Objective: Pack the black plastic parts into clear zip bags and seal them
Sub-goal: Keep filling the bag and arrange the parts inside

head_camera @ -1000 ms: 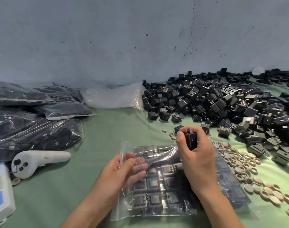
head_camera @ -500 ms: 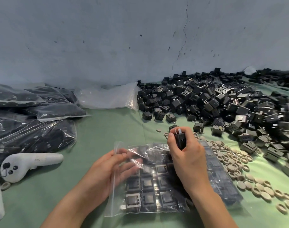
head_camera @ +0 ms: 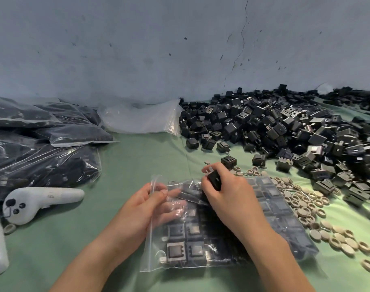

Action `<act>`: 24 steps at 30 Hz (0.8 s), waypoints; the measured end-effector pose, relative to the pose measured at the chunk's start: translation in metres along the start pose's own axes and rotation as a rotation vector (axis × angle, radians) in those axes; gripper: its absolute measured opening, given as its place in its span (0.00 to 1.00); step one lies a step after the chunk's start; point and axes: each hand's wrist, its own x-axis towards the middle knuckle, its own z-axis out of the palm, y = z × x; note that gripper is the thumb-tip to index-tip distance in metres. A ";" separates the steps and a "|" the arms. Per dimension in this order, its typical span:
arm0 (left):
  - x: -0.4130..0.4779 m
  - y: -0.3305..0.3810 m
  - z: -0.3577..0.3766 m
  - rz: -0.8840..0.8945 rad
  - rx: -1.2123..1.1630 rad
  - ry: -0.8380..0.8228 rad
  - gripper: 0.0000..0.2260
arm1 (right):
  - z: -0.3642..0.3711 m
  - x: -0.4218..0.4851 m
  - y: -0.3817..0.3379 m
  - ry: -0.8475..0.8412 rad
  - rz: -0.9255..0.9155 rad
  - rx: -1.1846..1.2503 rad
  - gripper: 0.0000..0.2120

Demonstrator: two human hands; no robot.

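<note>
A clear zip bag (head_camera: 188,247) lies flat on the green cloth in front of me, with rows of black plastic parts inside. My left hand (head_camera: 152,205) pinches the bag's open edge at its upper left, fingers slipped inside the plastic. My right hand (head_camera: 226,192) grips one black part (head_camera: 214,179) with metal prongs at the bag's mouth. A large heap of loose black parts (head_camera: 285,131) covers the table to the right and behind.
Filled, sealed bags (head_camera: 38,157) are stacked at the left. An empty clear bag (head_camera: 142,119) lies by the wall. A white handheld controller (head_camera: 40,201) rests at the left. Several beige rings and discs (head_camera: 306,205) are scattered right of the bag.
My right hand has lowered the black part toward the bag's mouth. My left hand has shifted along the bag's open edge, and its fingers now sit deeper inside.
</note>
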 end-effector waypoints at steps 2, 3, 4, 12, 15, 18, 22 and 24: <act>-0.002 -0.001 -0.002 0.023 0.020 -0.019 0.05 | 0.000 0.002 -0.002 -0.028 -0.016 -0.054 0.07; -0.003 -0.002 -0.002 0.032 0.029 -0.033 0.07 | 0.000 0.001 -0.002 -0.033 -0.020 -0.055 0.07; -0.003 -0.003 -0.003 0.039 0.024 -0.042 0.08 | 0.000 -0.001 -0.001 -0.033 -0.020 -0.041 0.06; -0.005 -0.004 -0.002 -0.033 -0.126 -0.046 0.13 | -0.004 -0.020 0.005 0.285 0.078 0.124 0.06; -0.004 -0.006 -0.004 -0.043 -0.136 -0.061 0.11 | -0.005 -0.021 0.009 0.323 0.182 0.261 0.03; 0.000 -0.009 -0.008 -0.039 -0.167 -0.087 0.11 | -0.007 -0.020 0.012 0.350 0.270 0.443 0.03; 0.003 -0.011 -0.012 -0.032 -0.156 -0.140 0.09 | -0.011 -0.021 0.014 0.369 0.362 0.628 0.01; 0.004 -0.013 -0.012 -0.010 -0.159 -0.143 0.07 | -0.013 -0.021 0.013 0.380 0.366 0.670 0.01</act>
